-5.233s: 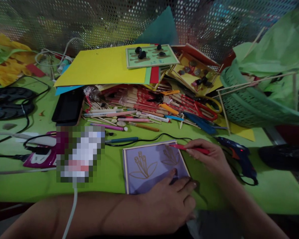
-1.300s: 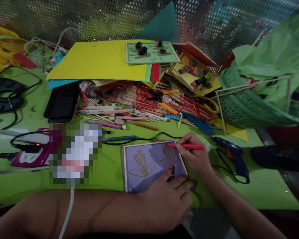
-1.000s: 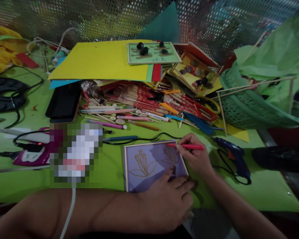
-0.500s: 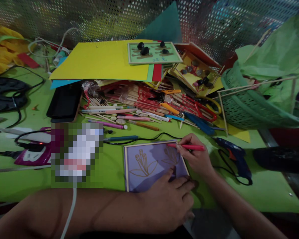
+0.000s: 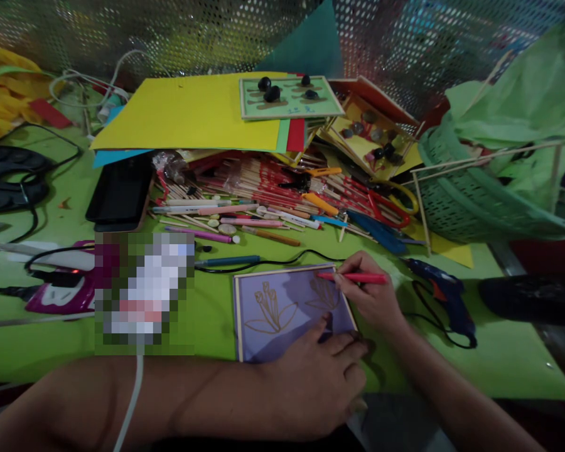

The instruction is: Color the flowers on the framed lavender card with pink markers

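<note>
In the head view, a flat rectangular purple sheet [image 5: 289,317] lies on the bright green bench [image 5: 207,333], right in front of the person. Thin pale wooden strips [image 5: 285,271] edge it along the top and both sides; the left hand and forearm hide much of the lower edge. Two brownish-gold line drawings of flowers show on it. The left drawing [image 5: 270,311] is crisp, with three small tulip-like heads on stems and two broad leaves spreading below. The right drawing [image 5: 322,294] sits in shadow and looks fainter, its lines harder to make out.

The left hand [image 5: 315,376] rests over the sheet's lower right part, fingers slightly apart and gripping nothing. The right hand [image 5: 370,298] has its fingers clamped on a slim red pen [image 5: 370,277], whose tip is at the top of the right drawing; I can't tell whether it touches. A dark blue glue gun [image 5: 449,295] lies right of that hand.
</note>
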Available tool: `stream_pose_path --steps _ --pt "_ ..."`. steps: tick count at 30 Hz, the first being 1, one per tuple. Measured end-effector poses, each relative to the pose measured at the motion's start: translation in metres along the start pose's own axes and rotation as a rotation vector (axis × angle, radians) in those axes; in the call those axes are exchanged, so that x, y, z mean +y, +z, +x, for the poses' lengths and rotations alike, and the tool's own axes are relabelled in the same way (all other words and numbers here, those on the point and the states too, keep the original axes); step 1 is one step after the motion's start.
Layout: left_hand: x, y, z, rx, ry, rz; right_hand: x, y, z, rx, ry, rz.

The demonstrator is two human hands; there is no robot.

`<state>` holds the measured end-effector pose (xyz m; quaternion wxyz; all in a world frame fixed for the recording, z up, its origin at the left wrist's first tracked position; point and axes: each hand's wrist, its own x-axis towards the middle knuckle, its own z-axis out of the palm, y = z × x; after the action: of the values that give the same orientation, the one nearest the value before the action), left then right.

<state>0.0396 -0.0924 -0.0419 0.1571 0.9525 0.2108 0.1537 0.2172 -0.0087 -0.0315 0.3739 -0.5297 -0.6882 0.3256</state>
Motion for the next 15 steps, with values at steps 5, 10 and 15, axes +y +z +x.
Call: stream_pose_path --steps 5,10,15 --pt "0.0000 0.0011 -0.0002 0.015 0.003 -0.012 0.0005 -0.0003 -0.0008 0.000 -0.010 -0.006" --pt "-0.0002 0.0002 -0.0005 0.008 0.007 -0.021 -0.0004 -0.0004 -0.0006 0.004 -0.016 0.001" --pt "-0.0001 0.0003 -0.0001 -0.006 0.003 -0.017 -0.0011 -0.0012 0.0003 -0.001 -0.010 -0.002"
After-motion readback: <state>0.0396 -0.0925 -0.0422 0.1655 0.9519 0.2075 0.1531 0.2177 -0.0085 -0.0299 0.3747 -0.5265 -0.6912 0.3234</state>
